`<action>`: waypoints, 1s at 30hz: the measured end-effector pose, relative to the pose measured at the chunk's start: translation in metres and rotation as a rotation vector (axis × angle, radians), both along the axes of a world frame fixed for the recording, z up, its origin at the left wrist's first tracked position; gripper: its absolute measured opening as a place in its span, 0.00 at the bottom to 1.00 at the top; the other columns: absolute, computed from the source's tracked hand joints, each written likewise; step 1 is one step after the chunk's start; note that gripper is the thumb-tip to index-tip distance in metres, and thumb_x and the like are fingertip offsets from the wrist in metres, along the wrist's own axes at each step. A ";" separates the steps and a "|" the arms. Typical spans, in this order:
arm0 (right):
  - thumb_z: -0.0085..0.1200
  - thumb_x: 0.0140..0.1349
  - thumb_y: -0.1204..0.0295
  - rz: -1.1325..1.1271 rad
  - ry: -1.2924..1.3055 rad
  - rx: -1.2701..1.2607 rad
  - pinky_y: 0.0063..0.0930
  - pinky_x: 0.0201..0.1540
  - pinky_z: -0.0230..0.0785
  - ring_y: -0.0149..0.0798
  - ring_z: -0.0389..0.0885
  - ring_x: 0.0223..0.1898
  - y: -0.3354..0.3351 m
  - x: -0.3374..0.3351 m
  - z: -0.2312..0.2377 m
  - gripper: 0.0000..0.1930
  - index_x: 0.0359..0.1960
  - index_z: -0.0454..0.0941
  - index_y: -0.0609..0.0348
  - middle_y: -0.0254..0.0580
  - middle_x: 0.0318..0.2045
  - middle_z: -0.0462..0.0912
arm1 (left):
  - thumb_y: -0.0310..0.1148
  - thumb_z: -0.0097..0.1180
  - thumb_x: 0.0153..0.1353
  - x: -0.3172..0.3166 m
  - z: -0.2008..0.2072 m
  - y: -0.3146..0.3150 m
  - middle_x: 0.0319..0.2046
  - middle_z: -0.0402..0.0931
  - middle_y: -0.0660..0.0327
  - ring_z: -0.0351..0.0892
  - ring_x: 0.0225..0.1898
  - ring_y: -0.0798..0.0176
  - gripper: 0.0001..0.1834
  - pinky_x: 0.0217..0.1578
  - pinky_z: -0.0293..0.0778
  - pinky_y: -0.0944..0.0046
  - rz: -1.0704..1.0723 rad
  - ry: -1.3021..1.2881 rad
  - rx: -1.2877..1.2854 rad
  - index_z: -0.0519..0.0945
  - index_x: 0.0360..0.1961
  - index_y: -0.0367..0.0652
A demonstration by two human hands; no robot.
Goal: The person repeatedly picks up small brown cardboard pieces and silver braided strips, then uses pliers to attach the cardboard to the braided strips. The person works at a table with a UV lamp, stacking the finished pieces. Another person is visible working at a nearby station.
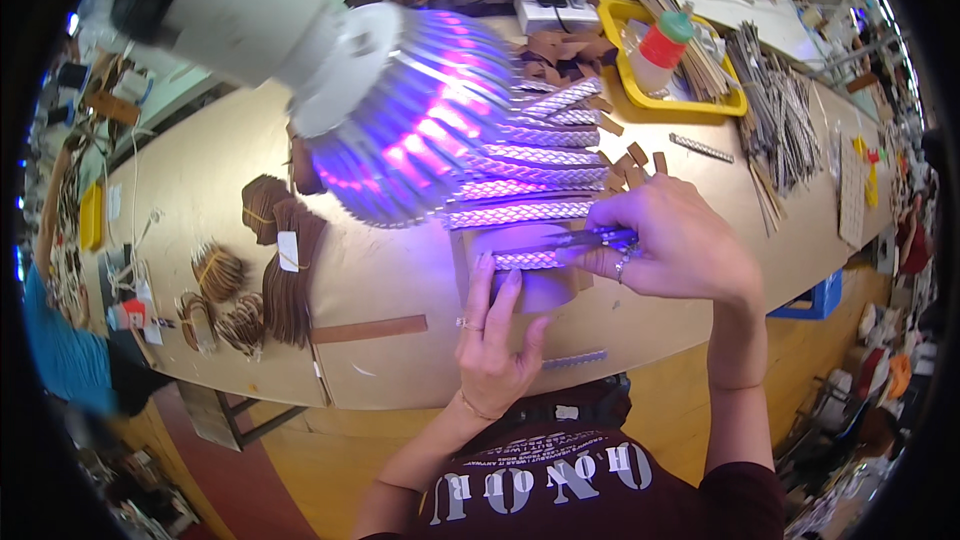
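Note:
A short braided strip, lit purple, lies across a rounded brown block on the table in front of me. My left hand rests with its fingers stretched out, two fingertips at the strip's left end. Closed around a dark, slim pointed tool, my right hand is over the strip's right end. The tool's exact kind is hard to make out. Just beyond, several longer braided strips lie side by side, their left ends hidden behind the lamp.
A big lamp hangs low at the upper left. Bundles of brown strips lie on the left of the table. A yellow tray holds a red-and-green bottle. Grey strips are piled beside it. Another person's blue sleeve shows far left.

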State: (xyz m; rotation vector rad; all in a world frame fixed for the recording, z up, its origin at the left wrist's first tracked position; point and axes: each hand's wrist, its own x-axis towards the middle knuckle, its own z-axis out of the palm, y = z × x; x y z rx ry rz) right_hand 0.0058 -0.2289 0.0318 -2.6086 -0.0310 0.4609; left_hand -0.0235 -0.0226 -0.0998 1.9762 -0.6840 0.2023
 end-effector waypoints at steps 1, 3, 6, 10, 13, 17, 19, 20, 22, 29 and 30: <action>0.65 0.51 0.59 -0.040 0.016 0.017 0.35 0.27 0.67 0.49 0.79 0.22 -0.003 -0.001 -0.001 0.14 0.31 0.84 0.56 0.47 0.19 0.79 | 0.29 0.62 0.56 0.001 0.000 -0.001 0.60 0.65 0.38 0.69 0.60 0.38 0.26 0.56 0.71 0.53 -0.002 -0.014 0.009 0.72 0.56 0.32; 0.64 0.52 0.59 -0.072 0.013 0.085 0.35 0.26 0.66 0.48 0.76 0.20 -0.007 -0.004 -0.005 0.14 0.28 0.83 0.58 0.47 0.17 0.77 | 0.30 0.58 0.60 0.001 0.002 -0.003 0.59 0.66 0.36 0.70 0.59 0.39 0.23 0.56 0.70 0.53 0.000 -0.042 0.028 0.72 0.55 0.31; 0.63 0.53 0.58 -0.109 0.009 0.149 0.35 0.25 0.64 0.46 0.73 0.18 -0.008 -0.006 -0.011 0.16 0.24 0.81 0.60 0.47 0.15 0.74 | 0.30 0.58 0.61 0.001 0.006 -0.005 0.57 0.68 0.37 0.72 0.57 0.40 0.21 0.55 0.71 0.53 0.023 -0.059 0.066 0.73 0.54 0.30; 0.63 0.53 0.56 -0.116 -0.054 0.185 0.34 0.23 0.62 0.45 0.71 0.16 -0.008 -0.006 -0.015 0.19 0.22 0.79 0.63 0.47 0.14 0.73 | 0.29 0.58 0.60 0.002 0.015 -0.006 0.55 0.71 0.39 0.74 0.54 0.41 0.19 0.53 0.72 0.53 0.050 -0.063 0.136 0.74 0.52 0.31; 0.64 0.53 0.54 -0.135 -0.083 0.205 0.32 0.22 0.61 0.40 0.70 0.15 -0.014 -0.012 -0.018 0.21 0.21 0.78 0.63 0.44 0.13 0.72 | 0.28 0.59 0.59 0.003 0.018 -0.007 0.55 0.71 0.40 0.75 0.53 0.41 0.19 0.51 0.73 0.54 0.062 -0.064 0.182 0.75 0.51 0.32; 0.66 0.54 0.54 -0.281 0.047 0.369 0.26 0.21 0.58 0.28 0.67 0.16 -0.027 -0.026 -0.031 0.22 0.21 0.77 0.63 0.35 0.13 0.71 | 0.30 0.61 0.59 0.003 0.017 -0.008 0.55 0.72 0.40 0.77 0.52 0.42 0.19 0.48 0.76 0.55 0.080 -0.106 0.225 0.76 0.50 0.34; 0.66 0.55 0.55 -0.350 0.047 0.501 0.23 0.21 0.57 0.23 0.64 0.17 -0.028 -0.032 -0.046 0.21 0.21 0.77 0.62 0.30 0.14 0.70 | 0.31 0.61 0.59 0.002 0.017 -0.008 0.55 0.72 0.40 0.77 0.51 0.42 0.19 0.48 0.76 0.56 0.082 -0.113 0.248 0.76 0.50 0.34; 0.66 0.55 0.56 -0.386 0.056 0.554 0.21 0.20 0.56 0.20 0.63 0.18 -0.028 -0.034 -0.054 0.20 0.21 0.76 0.61 0.27 0.14 0.70 | 0.32 0.60 0.59 0.002 0.017 -0.008 0.55 0.72 0.40 0.77 0.52 0.42 0.19 0.48 0.76 0.56 0.081 -0.106 0.257 0.76 0.50 0.34; 0.65 0.55 0.53 -0.405 0.036 0.649 0.26 0.21 0.58 0.26 0.66 0.17 -0.027 -0.038 -0.069 0.22 0.22 0.77 0.63 0.34 0.14 0.71 | 0.32 0.60 0.60 0.002 0.018 -0.007 0.55 0.72 0.40 0.77 0.52 0.42 0.19 0.48 0.76 0.56 0.079 -0.101 0.278 0.76 0.50 0.34; 0.65 0.57 0.56 -0.483 0.105 0.806 0.18 0.19 0.53 0.19 0.62 0.18 -0.027 -0.043 -0.090 0.19 0.22 0.76 0.60 0.25 0.15 0.69 | 0.30 0.61 0.58 0.003 0.022 -0.006 0.54 0.73 0.38 0.77 0.53 0.43 0.20 0.47 0.76 0.57 0.063 -0.110 0.330 0.76 0.50 0.33; 0.65 0.57 0.57 -0.503 0.125 0.822 0.18 0.19 0.53 0.19 0.62 0.18 -0.026 -0.043 -0.090 0.19 0.22 0.76 0.60 0.24 0.15 0.69 | 0.30 0.61 0.58 0.003 0.022 -0.006 0.54 0.73 0.37 0.77 0.53 0.43 0.20 0.47 0.76 0.57 0.067 -0.109 0.333 0.76 0.50 0.32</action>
